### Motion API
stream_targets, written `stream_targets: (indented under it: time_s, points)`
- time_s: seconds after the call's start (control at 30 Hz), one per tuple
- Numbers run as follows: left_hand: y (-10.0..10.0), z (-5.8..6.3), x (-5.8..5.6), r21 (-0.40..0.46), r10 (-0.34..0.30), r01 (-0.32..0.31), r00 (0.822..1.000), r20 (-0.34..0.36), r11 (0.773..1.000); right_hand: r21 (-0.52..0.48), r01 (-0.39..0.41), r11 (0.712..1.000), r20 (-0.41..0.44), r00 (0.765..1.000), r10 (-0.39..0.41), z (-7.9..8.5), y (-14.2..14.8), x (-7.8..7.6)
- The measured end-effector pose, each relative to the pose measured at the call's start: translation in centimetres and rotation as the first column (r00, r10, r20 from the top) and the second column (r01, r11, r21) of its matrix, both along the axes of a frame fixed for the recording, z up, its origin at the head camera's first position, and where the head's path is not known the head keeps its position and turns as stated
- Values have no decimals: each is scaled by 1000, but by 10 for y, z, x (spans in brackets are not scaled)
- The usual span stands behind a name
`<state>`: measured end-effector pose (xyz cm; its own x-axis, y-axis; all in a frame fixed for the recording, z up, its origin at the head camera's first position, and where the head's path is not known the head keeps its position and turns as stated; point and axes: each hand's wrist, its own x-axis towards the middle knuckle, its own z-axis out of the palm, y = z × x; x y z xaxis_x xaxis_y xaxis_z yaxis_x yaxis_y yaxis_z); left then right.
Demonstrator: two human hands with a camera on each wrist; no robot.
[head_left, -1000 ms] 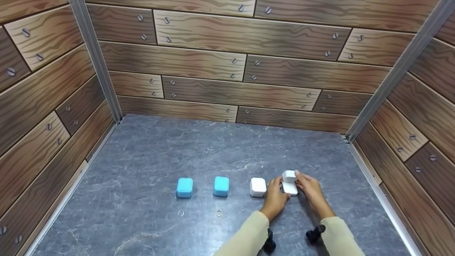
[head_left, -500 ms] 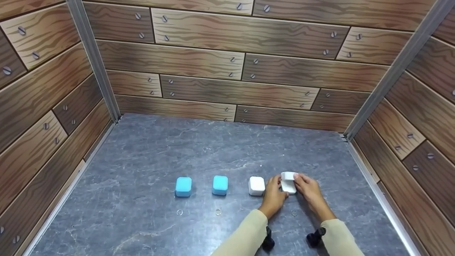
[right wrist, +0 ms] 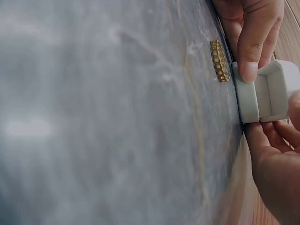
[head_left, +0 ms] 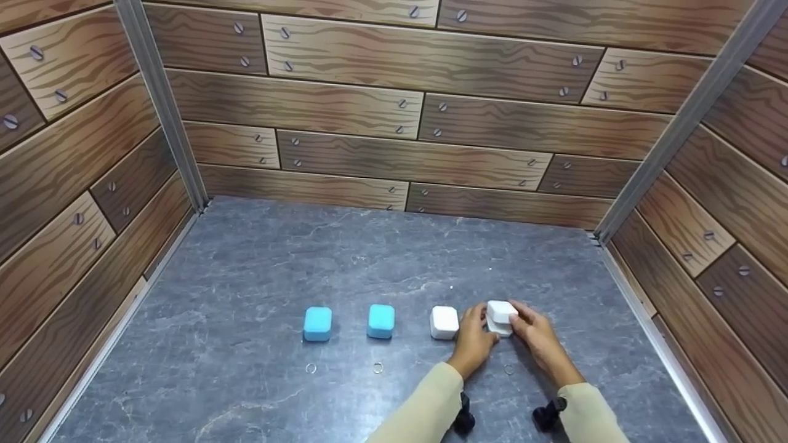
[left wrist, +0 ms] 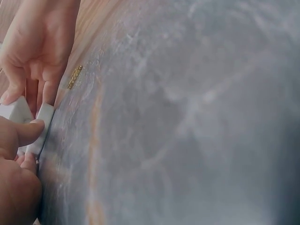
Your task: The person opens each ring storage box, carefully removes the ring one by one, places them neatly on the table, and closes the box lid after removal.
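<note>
A white ring box (head_left: 502, 312) at the right end of the row stands partly open, its lid tilted over the base. My left hand (head_left: 474, 344) grips the base from the left; in the right wrist view its thumb presses the base's front wall (right wrist: 246, 101). On the right, my right hand (head_left: 542, 341) pinches the lid, thumb at the front corner. The left wrist view has both hands around the box, the right hand (left wrist: 42, 42) above and the left hand (left wrist: 16, 173) below. A gold ring (right wrist: 220, 61) lies on the table in front of this box.
Another white box (head_left: 444, 322) sits just left of my left hand. Farther left stand two blue boxes (head_left: 381, 321), both closed. Two more rings (head_left: 378, 368) lie in front of the blue boxes. Wood-patterned walls (head_left: 345, 111) enclose the grey marbled tabletop (head_left: 246, 264).
The white box's lid has swung forward and down in my right hand, so its top now shows and the gap has narrowed. My left hand stays on the base.
</note>
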<state>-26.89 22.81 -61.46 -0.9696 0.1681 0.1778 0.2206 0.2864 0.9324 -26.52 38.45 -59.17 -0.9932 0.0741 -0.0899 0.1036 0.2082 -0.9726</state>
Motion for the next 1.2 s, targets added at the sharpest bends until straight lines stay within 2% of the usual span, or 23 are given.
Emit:
stream_targets:
  time_s: [0.2,0.47,0.77,1.2]
  points:
    - [0,2,-3,-29,11,-11,1000,-19,1000,32,-50,998,-9,999,51,-1,4,-1]
    - [-1,2,-5,-24,9,-9,1000,-10,1000,59,-140,988,4,990,140,-6,9,0]
    - [0,-1,-2,-38,16,-15,1000,17,999,-13,-139,990,5,990,139,-13,9,4]
    - [1,2,-2,-33,13,-13,1000,-7,999,-46,-120,992,42,992,122,-9,11,5]
